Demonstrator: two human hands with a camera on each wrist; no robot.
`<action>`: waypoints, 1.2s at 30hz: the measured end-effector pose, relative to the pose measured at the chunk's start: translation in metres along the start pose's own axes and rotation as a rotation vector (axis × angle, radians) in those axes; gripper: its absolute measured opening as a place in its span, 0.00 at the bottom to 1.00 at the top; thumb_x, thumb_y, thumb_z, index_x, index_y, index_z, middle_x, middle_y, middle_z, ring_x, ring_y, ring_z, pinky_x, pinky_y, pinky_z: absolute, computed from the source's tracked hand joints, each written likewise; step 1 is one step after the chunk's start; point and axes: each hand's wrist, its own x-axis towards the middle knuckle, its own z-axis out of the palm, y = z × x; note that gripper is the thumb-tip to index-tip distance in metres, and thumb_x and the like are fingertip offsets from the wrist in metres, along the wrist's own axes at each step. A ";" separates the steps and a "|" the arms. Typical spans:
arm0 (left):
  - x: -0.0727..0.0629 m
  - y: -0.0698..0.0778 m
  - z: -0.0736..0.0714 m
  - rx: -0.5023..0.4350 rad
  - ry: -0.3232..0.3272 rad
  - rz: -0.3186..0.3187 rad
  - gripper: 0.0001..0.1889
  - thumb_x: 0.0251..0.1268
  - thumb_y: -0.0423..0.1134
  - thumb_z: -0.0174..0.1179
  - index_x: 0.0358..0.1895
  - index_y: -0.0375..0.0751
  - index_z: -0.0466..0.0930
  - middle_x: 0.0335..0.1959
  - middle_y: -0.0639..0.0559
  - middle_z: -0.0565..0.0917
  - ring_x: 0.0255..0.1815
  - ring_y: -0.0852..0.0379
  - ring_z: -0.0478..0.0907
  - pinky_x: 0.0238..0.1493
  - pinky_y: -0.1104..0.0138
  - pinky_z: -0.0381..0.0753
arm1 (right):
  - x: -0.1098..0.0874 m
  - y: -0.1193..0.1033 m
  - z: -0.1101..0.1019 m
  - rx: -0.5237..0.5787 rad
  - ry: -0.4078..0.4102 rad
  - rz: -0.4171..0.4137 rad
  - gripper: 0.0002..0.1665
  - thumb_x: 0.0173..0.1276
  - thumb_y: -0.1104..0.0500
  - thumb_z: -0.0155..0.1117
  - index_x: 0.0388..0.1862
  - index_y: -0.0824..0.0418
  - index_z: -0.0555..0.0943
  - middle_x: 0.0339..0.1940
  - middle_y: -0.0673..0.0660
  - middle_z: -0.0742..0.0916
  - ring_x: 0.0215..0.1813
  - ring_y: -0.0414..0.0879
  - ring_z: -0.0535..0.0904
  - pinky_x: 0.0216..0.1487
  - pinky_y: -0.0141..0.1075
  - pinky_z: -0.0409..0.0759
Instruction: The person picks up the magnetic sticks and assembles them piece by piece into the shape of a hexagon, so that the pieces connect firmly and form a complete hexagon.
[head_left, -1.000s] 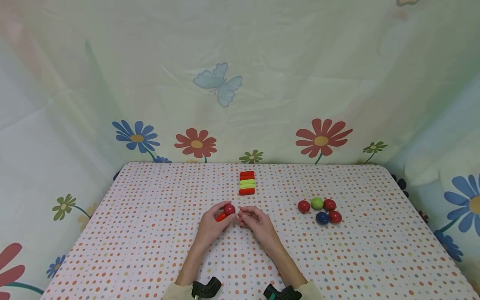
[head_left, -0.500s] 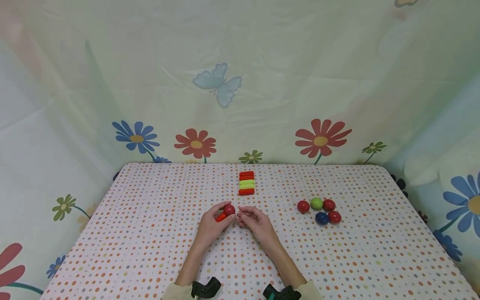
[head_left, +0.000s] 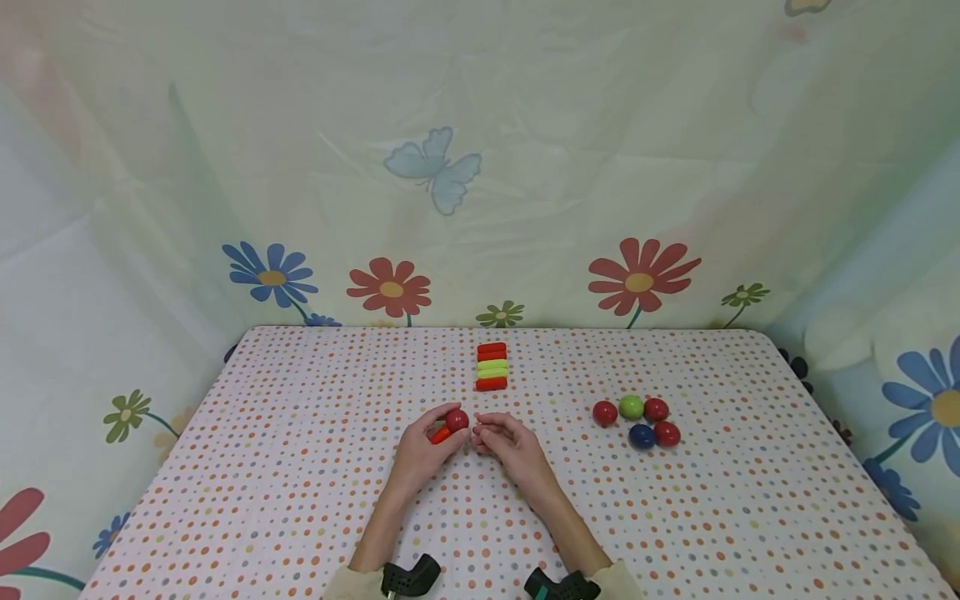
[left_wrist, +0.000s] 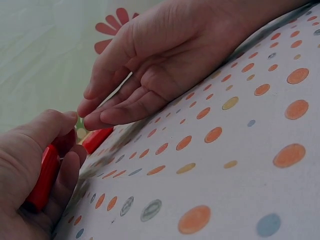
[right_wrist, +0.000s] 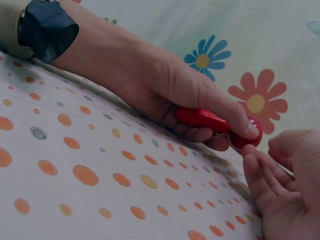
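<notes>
My left hand (head_left: 423, 454) holds a glossy red ball (head_left: 457, 419) and a short red stick (head_left: 440, 435) together. In the right wrist view, its thumb lies on the ball (right_wrist: 254, 122), and one end of the stick (right_wrist: 200, 119) meets the ball or comes very close to it. The palm and fingers hide part of the stick. Facing it, my right hand (head_left: 525, 458) has loosely bent fingers with nothing between them. Its fingertips are close to the ball; whether they touch it I cannot tell.
Ahead of the hands, several red and yellow-green sticks (head_left: 492, 367) lie in a stacked row. To the right, several balls form a loose group: red (head_left: 605, 413), green (head_left: 632, 407) and dark blue (head_left: 642, 437). A dotted cloth (head_left: 300, 500) covers the table.
The head view drifts very slightly, shifting the scene a little to the left. Both hands keep their pose, and the ball and stick stay in the left hand.
</notes>
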 end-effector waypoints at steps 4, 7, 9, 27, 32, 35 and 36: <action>0.000 -0.001 -0.001 -0.011 -0.004 0.001 0.25 0.58 0.52 0.67 0.60 0.57 0.77 0.56 0.47 0.80 0.48 0.54 0.77 0.45 0.68 0.78 | -0.001 0.000 0.000 -0.011 -0.008 0.006 0.21 0.71 0.57 0.60 0.60 0.62 0.75 0.52 0.60 0.84 0.49 0.45 0.84 0.49 0.30 0.83; 0.000 -0.001 -0.001 -0.012 -0.005 0.007 0.25 0.58 0.52 0.67 0.60 0.57 0.77 0.56 0.46 0.80 0.47 0.54 0.78 0.44 0.68 0.79 | -0.001 -0.001 0.001 -0.007 -0.011 0.003 0.21 0.71 0.57 0.59 0.60 0.62 0.75 0.52 0.60 0.84 0.49 0.45 0.84 0.49 0.31 0.83; 0.000 -0.001 -0.001 -0.009 -0.007 0.008 0.26 0.58 0.53 0.67 0.61 0.57 0.77 0.56 0.46 0.80 0.47 0.54 0.78 0.44 0.68 0.79 | -0.001 -0.001 0.001 -0.002 -0.012 0.002 0.21 0.71 0.58 0.59 0.60 0.62 0.75 0.52 0.60 0.84 0.49 0.45 0.84 0.49 0.31 0.83; 0.000 -0.001 0.000 -0.017 -0.011 0.014 0.26 0.58 0.53 0.67 0.61 0.56 0.76 0.55 0.47 0.80 0.45 0.55 0.78 0.42 0.70 0.79 | -0.002 -0.001 0.000 -0.007 -0.012 0.004 0.22 0.71 0.58 0.60 0.61 0.63 0.74 0.52 0.60 0.84 0.49 0.44 0.84 0.49 0.31 0.83; 0.000 0.000 0.000 -0.032 -0.012 0.014 0.25 0.59 0.52 0.67 0.61 0.57 0.76 0.55 0.47 0.80 0.45 0.55 0.78 0.42 0.70 0.78 | -0.002 0.000 0.000 -0.008 -0.012 0.001 0.22 0.71 0.58 0.60 0.61 0.63 0.74 0.52 0.61 0.84 0.49 0.44 0.84 0.49 0.30 0.83; -0.001 0.001 0.000 -0.027 -0.008 0.011 0.25 0.59 0.51 0.67 0.61 0.57 0.76 0.56 0.47 0.80 0.46 0.54 0.78 0.44 0.68 0.78 | -0.002 0.000 0.000 -0.013 -0.011 0.000 0.21 0.71 0.57 0.60 0.61 0.63 0.74 0.52 0.61 0.84 0.49 0.44 0.84 0.49 0.31 0.83; -0.002 0.001 0.000 -0.025 -0.006 0.010 0.25 0.59 0.51 0.67 0.61 0.57 0.76 0.56 0.47 0.80 0.47 0.54 0.78 0.44 0.68 0.78 | -0.002 0.000 0.000 -0.016 -0.011 -0.001 0.21 0.71 0.57 0.60 0.61 0.63 0.74 0.53 0.61 0.84 0.49 0.45 0.84 0.49 0.31 0.83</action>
